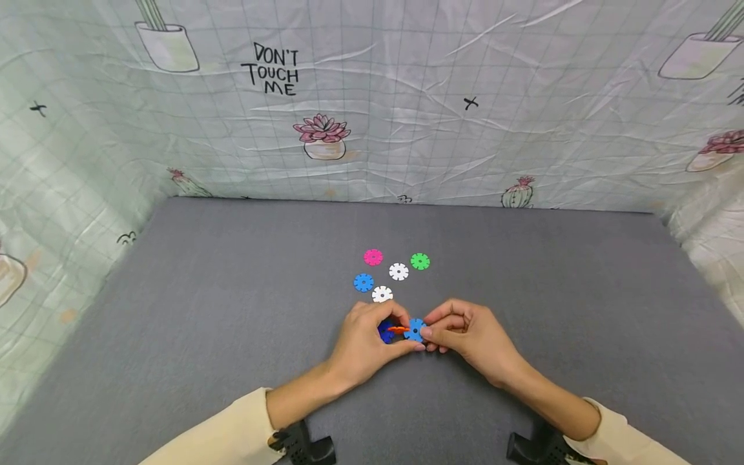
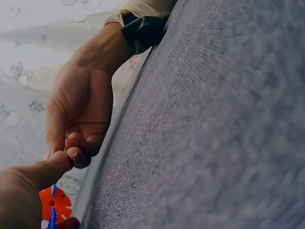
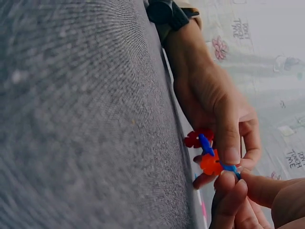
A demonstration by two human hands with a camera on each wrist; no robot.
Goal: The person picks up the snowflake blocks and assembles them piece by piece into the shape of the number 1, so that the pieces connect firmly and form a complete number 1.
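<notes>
A short chain of notched plastic discs is joined edge to edge between my hands. In the right wrist view it runs from a red disc point(image 3: 192, 140) through a dark blue disc point(image 3: 205, 144) and an orange disc point(image 3: 210, 164) to a light blue disc point(image 1: 415, 330). My left hand point(image 1: 365, 332) curls its fingers and thumb around this chain from the left. From the other side, my right hand point(image 1: 478, 337) pinches the light blue disc by its edge between thumb and fingertips. Fingers partly cover the joints.
Just beyond my hands several loose discs lie flat on the grey table point(image 1: 244, 290): pink point(image 1: 373, 257), green point(image 1: 420, 261), light blue point(image 1: 363, 282), a white disc point(image 1: 398, 271) and another white disc point(image 1: 382, 294). A printed curtain point(image 1: 395, 97) stands behind the table.
</notes>
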